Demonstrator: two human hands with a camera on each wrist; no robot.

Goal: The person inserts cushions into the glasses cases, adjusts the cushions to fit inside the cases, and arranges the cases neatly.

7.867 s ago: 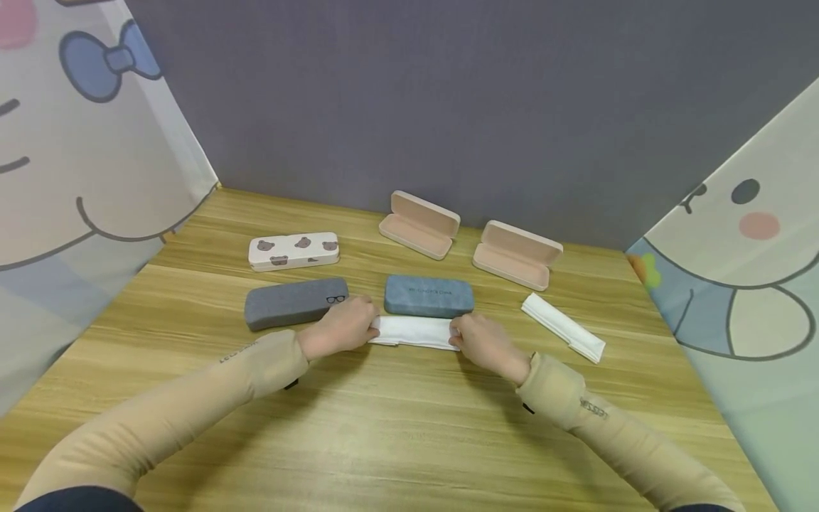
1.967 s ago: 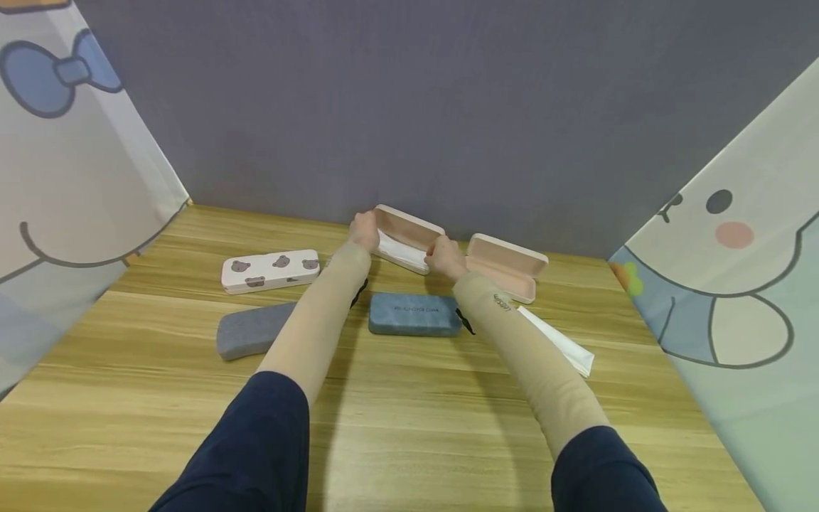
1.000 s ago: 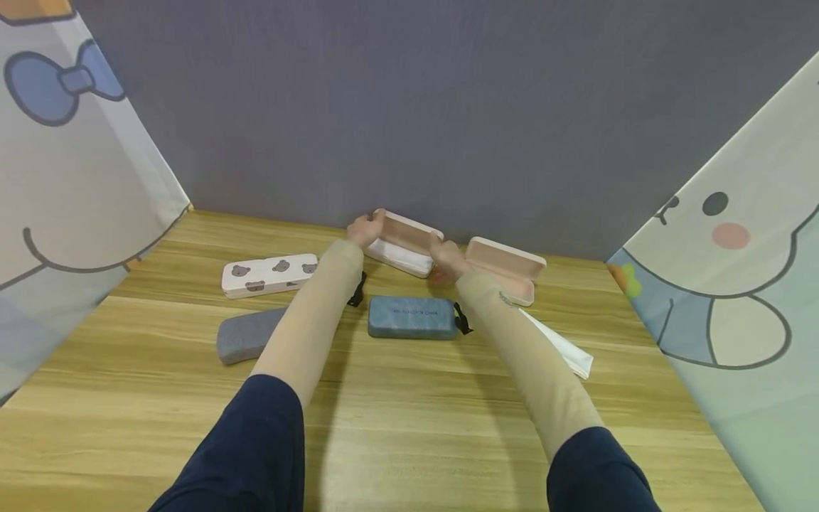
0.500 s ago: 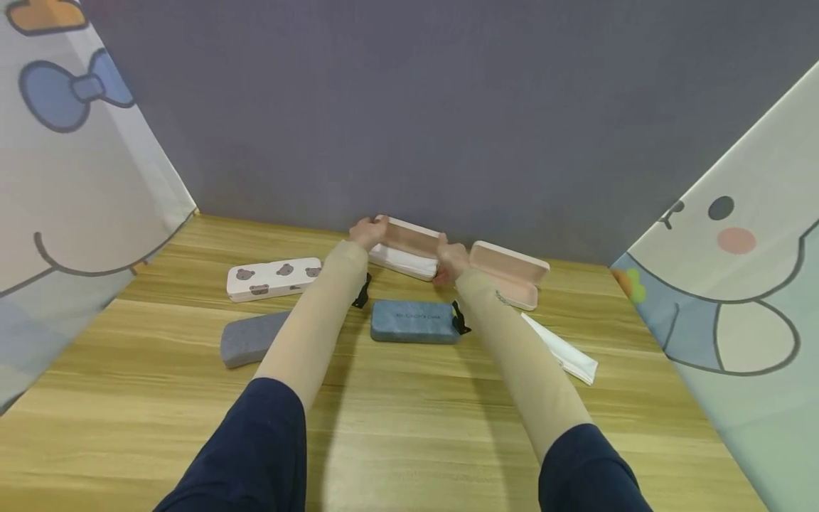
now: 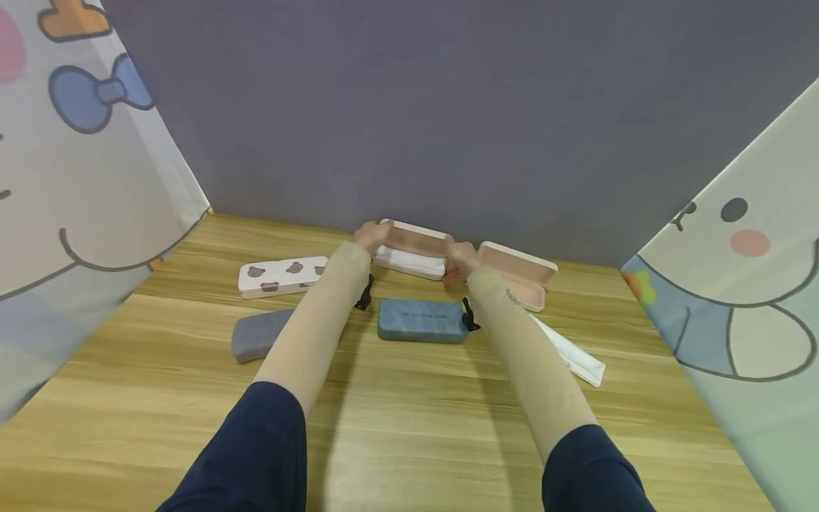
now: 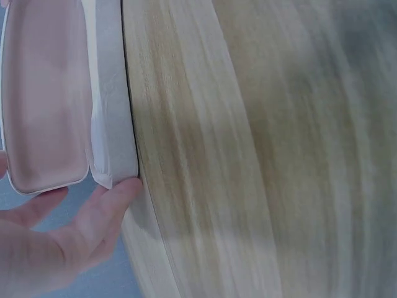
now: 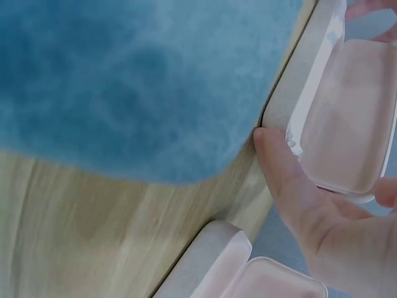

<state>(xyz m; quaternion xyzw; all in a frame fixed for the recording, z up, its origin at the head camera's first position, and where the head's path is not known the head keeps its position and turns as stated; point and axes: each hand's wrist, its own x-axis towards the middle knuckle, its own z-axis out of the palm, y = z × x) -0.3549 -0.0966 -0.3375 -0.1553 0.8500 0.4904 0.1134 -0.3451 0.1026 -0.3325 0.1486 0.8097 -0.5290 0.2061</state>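
Note:
An open pink-lined glasses case (image 5: 419, 242) stands at the back of the table, its lid leaning up near the grey wall. A folded white cloth (image 5: 411, 263) lies in its base. At the case's left end my left hand (image 5: 372, 236) holds on, one fingertip at the base's front corner and others by the lid. My right hand (image 5: 462, 257) holds the opposite end the same way; in the right wrist view a finger (image 7: 282, 171) presses the base's corner. A closed blue case (image 5: 422, 320) lies just in front, between my forearms.
Right of my right hand stands a second open pink case (image 5: 515, 264). Another folded white cloth (image 5: 579, 359) lies partly behind my right forearm. To the left are a white bear-print case (image 5: 281, 276) and a grey case (image 5: 259, 334), partly covered by my left arm.
The white cloth, earlier on the table before the blue case, now lies in the pink case. My hands moved from it to the case's ends, and the case has turned slightly straighter.

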